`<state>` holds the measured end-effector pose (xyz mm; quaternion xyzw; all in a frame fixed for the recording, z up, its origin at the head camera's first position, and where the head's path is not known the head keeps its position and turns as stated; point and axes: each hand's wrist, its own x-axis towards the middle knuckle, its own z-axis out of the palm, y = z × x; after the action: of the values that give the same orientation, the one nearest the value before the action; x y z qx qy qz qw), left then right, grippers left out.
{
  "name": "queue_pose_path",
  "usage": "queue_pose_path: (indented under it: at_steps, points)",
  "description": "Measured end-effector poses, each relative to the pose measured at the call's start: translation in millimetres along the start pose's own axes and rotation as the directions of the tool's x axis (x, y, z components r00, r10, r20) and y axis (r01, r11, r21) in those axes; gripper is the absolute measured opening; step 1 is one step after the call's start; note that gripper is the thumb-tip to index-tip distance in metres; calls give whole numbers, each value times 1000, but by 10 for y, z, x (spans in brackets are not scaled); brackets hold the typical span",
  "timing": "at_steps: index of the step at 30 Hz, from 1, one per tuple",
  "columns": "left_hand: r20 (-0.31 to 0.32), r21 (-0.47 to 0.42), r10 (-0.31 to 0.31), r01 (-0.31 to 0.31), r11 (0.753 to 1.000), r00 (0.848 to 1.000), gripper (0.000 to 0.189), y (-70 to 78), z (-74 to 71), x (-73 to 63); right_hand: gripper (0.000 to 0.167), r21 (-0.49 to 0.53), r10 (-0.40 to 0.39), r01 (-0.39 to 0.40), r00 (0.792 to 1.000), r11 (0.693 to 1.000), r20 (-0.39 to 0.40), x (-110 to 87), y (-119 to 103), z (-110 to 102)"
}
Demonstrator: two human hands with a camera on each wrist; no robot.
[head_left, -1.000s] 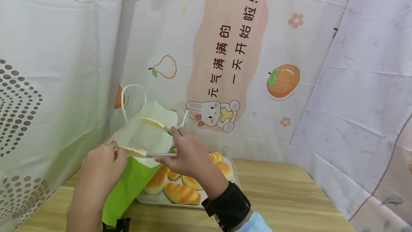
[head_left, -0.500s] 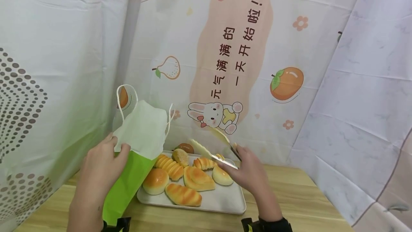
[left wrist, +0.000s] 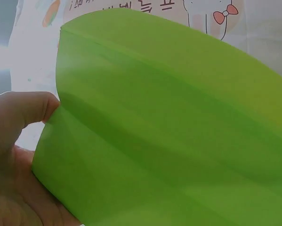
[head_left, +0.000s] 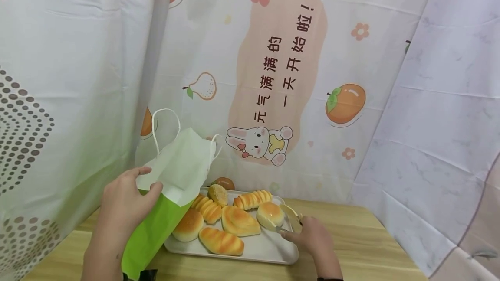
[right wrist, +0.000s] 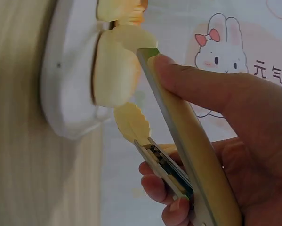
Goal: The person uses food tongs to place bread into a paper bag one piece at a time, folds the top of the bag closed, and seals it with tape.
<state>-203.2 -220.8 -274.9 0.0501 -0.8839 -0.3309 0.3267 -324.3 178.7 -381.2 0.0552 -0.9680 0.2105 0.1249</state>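
The backdrop [head_left: 212, 34] beyond the left grip [head_left: 126, 194] and right grip [head_left: 314, 234] reads "元气满满的一天开始啦!". A tilted green paper bag [head_left: 164, 216] touches the spread left grip. A bread tray [head_left: 269, 248] lies beside the right grip, which pinches tongs [right wrist: 190, 134] flanking a round bun [head_left: 270, 214].
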Motion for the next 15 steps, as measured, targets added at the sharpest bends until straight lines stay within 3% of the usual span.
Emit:
queue_pose_path:
  at_steps: [8,15]
  points:
    - [10,32,45,-46,998,999,42,15,78,11,50,28,30,-30,1000,999,9,11,100,178]
    - [-28,45,101,-100,994,994,56,25,140,29,47,66,44,-42,998,997,-35,54,90,61]
